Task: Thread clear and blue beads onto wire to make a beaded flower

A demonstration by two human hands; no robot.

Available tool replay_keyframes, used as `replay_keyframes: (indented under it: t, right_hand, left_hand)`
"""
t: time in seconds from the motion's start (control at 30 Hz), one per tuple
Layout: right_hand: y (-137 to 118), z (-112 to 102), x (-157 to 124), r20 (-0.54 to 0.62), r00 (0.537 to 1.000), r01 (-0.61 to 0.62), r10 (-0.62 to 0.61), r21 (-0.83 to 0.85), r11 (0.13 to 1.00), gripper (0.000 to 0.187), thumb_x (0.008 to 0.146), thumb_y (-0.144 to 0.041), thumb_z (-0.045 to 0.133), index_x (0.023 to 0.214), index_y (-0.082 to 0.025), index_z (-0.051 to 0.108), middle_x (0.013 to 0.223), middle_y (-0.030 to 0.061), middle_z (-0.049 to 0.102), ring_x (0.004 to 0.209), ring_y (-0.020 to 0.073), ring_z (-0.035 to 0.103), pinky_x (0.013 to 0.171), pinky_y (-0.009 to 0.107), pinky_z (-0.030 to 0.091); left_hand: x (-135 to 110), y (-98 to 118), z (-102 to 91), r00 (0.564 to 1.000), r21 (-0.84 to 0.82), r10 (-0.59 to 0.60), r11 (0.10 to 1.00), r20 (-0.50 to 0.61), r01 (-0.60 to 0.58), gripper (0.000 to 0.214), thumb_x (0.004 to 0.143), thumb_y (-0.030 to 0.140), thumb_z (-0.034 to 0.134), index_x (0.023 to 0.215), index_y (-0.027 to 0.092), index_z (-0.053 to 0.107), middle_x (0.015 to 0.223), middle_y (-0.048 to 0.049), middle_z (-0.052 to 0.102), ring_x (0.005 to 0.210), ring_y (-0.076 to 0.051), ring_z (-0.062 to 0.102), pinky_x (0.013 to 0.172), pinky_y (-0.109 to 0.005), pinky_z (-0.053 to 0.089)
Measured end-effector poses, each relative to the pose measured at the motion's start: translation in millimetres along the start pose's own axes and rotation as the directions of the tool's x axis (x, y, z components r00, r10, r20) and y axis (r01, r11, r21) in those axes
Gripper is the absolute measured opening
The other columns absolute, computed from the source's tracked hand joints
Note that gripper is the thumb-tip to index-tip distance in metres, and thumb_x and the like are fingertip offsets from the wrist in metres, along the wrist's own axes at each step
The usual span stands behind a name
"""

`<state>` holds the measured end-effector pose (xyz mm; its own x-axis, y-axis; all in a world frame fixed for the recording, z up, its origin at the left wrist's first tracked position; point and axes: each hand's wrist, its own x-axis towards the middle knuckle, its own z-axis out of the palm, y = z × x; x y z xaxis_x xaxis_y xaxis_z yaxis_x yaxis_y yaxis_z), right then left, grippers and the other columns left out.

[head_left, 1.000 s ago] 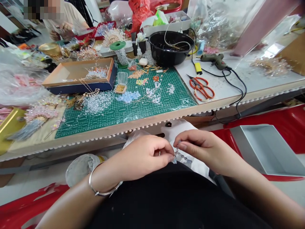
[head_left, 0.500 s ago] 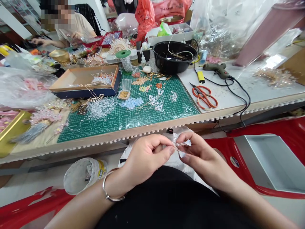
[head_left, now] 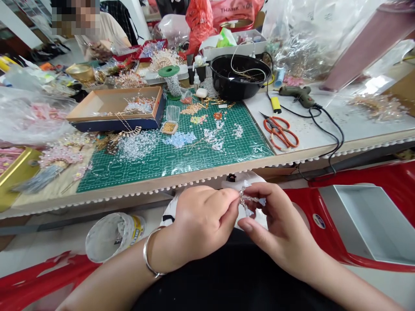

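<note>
My left hand is closed, thumb and forefinger pinching the base of a small spray of beaded flowers. The spray has clear beads on short stems and pale blue-white petals at the tips. Around its right side curves my right hand, thumb and fingers apart. The forefinger is close to the upper petal, while the thumb is held below, off the stems. Both hands are over my lap, just in front of the table edge. Part of the spray is hidden behind the fingers.
On the green cutting mat lie clear beads and blue petals. Red-handled scissors and a glue gun are to the right. A black bowl stands behind. Another person sits at the far left.
My left hand has rolled over, bringing its knuckles up while keeping the pinch. My right thumb has moved away from the petals, and the spray has turned slightly.
</note>
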<state>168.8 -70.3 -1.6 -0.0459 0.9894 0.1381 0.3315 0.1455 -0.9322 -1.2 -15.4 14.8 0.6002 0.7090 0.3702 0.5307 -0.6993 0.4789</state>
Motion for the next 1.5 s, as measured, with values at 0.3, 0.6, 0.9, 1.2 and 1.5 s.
replay_keyframes:
  t: [0.3, 0.6, 0.9, 1.2, 1.5]
  right_hand:
    - [-8.7, -14.1, 10.2, 0.024, 0.985, -0.172, 0.171, 0.011, 0.985, 0.004, 0.090, -0.026, 0.053, 0.087, -0.024, 0.053, 0.075, -0.0016, 0.054, 0.067, 0.0137, 0.051, 0.061, 0.024, 0.043]
    - [-3.5, -14.4, 17.6, 0.176, 0.908, -0.414, 0.381, 0.529, 0.741, 0.015, 0.087, -0.034, 0.059, 0.080, -0.021, 0.057, 0.064, -0.0028, 0.059, 0.059, 0.0117, 0.053, 0.057, 0.023, 0.043]
    - [-9.6, -23.8, 19.8, 0.326, 0.823, -0.564, 0.465, 0.562, 0.605, 0.018, 0.080, -0.032, 0.064, 0.074, -0.019, 0.055, 0.053, -0.0051, 0.052, 0.042, 0.0065, 0.042, 0.040, 0.018, 0.029]
    - [-13.0, -37.7, 21.9, 0.355, 0.809, -0.567, 0.468, 0.261, 0.781, 0.009, 0.078, -0.022, 0.058, 0.070, -0.018, 0.056, 0.052, -0.0047, 0.049, 0.043, 0.0069, 0.037, 0.039, 0.019, 0.024]
    - [-17.4, -32.8, 24.7, 0.284, 0.863, -0.500, 0.417, 0.589, 0.634, 0.025, 0.074, -0.033, 0.071, 0.088, -0.019, 0.056, 0.061, -0.0068, 0.045, 0.046, 0.0040, 0.030, 0.041, 0.019, 0.018]
  left_hand:
    - [2.2, 2.6, 1.8, 1.000, -0.057, 0.003, 0.998, -0.011, -0.004, 0.012, 0.087, 0.018, 0.053, 0.088, 0.015, 0.064, 0.059, 0.0012, 0.059, 0.055, -0.011, 0.051, 0.058, -0.027, 0.034]
    - [0.4, 6.7, -2.5, 0.996, -0.128, -0.044, 0.990, 0.080, 0.054, 0.010, 0.088, 0.023, 0.053, 0.088, 0.016, 0.060, 0.067, 0.0005, 0.062, 0.060, -0.012, 0.054, 0.061, -0.027, 0.037]
    - [19.3, -2.3, -11.2, 0.915, -0.570, -0.238, 0.723, 0.326, 0.390, 0.018, 0.085, 0.012, 0.048, 0.100, 0.022, 0.050, 0.119, -0.0056, 0.059, 0.099, -0.016, 0.057, 0.071, -0.027, 0.045]
    - [33.6, 1.6, -18.4, 0.678, -0.547, -0.173, 0.467, 0.714, 0.695, 0.017, 0.088, 0.030, 0.049, 0.100, 0.019, 0.055, 0.071, 0.0016, 0.057, 0.058, -0.008, 0.045, 0.051, -0.021, 0.035]
    - [31.8, 3.0, -0.6, 0.855, -0.767, -0.290, 0.382, 0.429, 0.515, 0.014, 0.084, 0.027, 0.060, 0.075, 0.017, 0.055, 0.067, 0.0032, 0.053, 0.060, -0.007, 0.046, 0.058, -0.020, 0.039]
